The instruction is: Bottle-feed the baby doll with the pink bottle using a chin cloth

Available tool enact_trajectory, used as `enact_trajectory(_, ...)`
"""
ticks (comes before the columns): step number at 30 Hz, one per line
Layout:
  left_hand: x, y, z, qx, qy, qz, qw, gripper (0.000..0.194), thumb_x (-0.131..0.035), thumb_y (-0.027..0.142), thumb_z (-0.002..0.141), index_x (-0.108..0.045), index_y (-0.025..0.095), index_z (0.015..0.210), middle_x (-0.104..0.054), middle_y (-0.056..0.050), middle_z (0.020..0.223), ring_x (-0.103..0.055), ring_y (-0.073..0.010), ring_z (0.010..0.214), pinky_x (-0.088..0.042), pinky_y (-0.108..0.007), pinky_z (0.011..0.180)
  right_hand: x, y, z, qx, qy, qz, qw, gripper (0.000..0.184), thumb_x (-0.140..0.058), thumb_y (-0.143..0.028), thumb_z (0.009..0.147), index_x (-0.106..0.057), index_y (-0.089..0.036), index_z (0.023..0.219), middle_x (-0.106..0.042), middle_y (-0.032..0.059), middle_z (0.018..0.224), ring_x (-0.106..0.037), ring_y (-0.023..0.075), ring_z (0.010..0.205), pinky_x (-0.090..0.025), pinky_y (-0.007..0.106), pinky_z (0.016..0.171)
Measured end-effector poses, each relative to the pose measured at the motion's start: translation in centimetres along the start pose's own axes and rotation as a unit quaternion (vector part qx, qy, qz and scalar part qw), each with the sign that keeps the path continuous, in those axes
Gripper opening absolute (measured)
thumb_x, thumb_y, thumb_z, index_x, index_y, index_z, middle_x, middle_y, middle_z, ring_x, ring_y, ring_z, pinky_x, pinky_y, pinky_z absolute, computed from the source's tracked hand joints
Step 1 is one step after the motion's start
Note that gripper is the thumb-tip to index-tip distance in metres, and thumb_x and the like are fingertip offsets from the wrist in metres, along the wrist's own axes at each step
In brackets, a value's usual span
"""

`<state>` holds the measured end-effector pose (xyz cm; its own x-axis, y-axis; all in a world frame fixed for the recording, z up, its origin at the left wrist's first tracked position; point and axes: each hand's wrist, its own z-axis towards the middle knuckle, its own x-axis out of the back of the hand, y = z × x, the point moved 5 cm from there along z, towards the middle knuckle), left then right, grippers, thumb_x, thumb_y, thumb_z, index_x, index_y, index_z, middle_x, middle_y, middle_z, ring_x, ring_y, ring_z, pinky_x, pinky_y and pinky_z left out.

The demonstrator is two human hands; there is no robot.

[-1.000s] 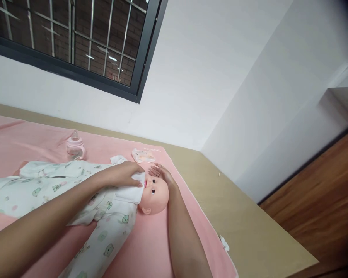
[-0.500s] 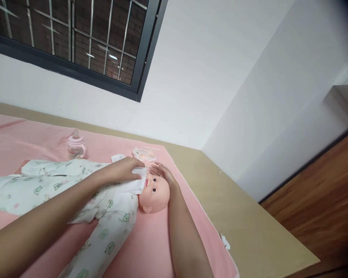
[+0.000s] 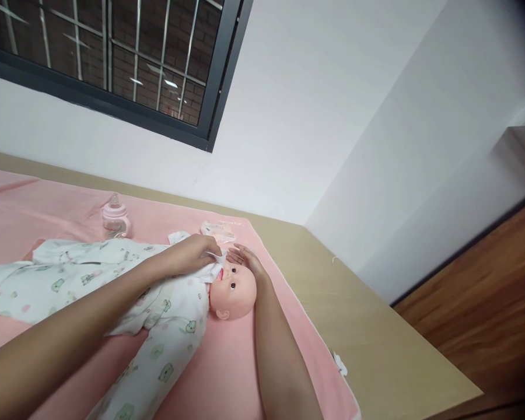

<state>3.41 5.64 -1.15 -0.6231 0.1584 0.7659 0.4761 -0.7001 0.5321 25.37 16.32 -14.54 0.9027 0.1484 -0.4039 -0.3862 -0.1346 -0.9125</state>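
A baby doll (image 3: pixel 236 303) in white clothes (image 3: pixel 87 280) with green animal prints lies on its back on a pink sheet (image 3: pixel 227 373), its head toward the right. My left hand (image 3: pixel 196 254) reaches across its chest, fingers closed on a bunched white wipe (image 3: pixel 210 272) at the doll's mouth and chin. The wipe covers the lower part of the mouth. My right hand (image 3: pixel 247 261) curves around the far side of the head, fingers stretched out and the forearm along the crown. Nothing shows in that hand.
A pink-lidded baby bottle (image 3: pixel 115 219) stands upright behind the doll. Near the head lies a clear packet (image 3: pixel 219 231). A crumpled white scrap (image 3: pixel 340 364) sits at the sheet's right edge, on the tan board (image 3: pixel 376 338). A barred window (image 3: pixel 114 64) is above.
The wipe was spread flat over the chin; now my left hand has gathered it up into a bunch, its fingers curled in tighter. My right hand keeps its place.
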Motion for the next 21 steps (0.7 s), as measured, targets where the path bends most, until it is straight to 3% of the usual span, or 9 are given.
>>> enact_trajectory(7,0.2,0.5,0.3,0.004,0.019,0.0,1.0,0.031,-0.049,-0.003,0.076,-0.074,0.015,0.084,-0.069,-0.003,0.095,-0.063,-0.0174,0.089,-0.042,-0.023,0.079,-0.2,-0.1,-0.2,0.001,-0.001,-0.005,1.0,0.031,-0.075,-0.029,0.074,-0.065,-0.02,0.102,-0.073,0.0063,0.098,-0.072,0.0193,0.092,-0.053,0.037,0.097)
enact_trajectory(15,0.8,0.8,0.1,0.008,0.028,-0.044,0.999,0.031,-0.049,0.0,0.077,-0.075,0.017,0.083,-0.067,-0.002,0.093,-0.062,-0.0164,0.087,-0.042,-0.023,0.077,-0.6,-0.3,-0.6,0.004,0.002,-0.017,1.0,0.032,-0.076,-0.032,0.074,-0.065,-0.02,0.101,-0.073,0.0054,0.098,-0.071,0.0188,0.092,-0.054,0.036,0.097)
enact_trajectory(21,0.4,1.4,-0.4,-0.037,-0.056,-0.102,0.993,0.027,-0.052,0.007,0.079,-0.076,0.02,0.082,-0.066,0.0,0.093,-0.062,-0.0143,0.083,-0.041,-0.02,0.073,-0.9,-0.5,-0.9,0.005,0.001,-0.024,1.0,0.032,-0.075,-0.03,0.074,-0.064,-0.021,0.102,-0.073,0.0049,0.099,-0.071,0.0192,0.093,-0.052,0.037,0.099)
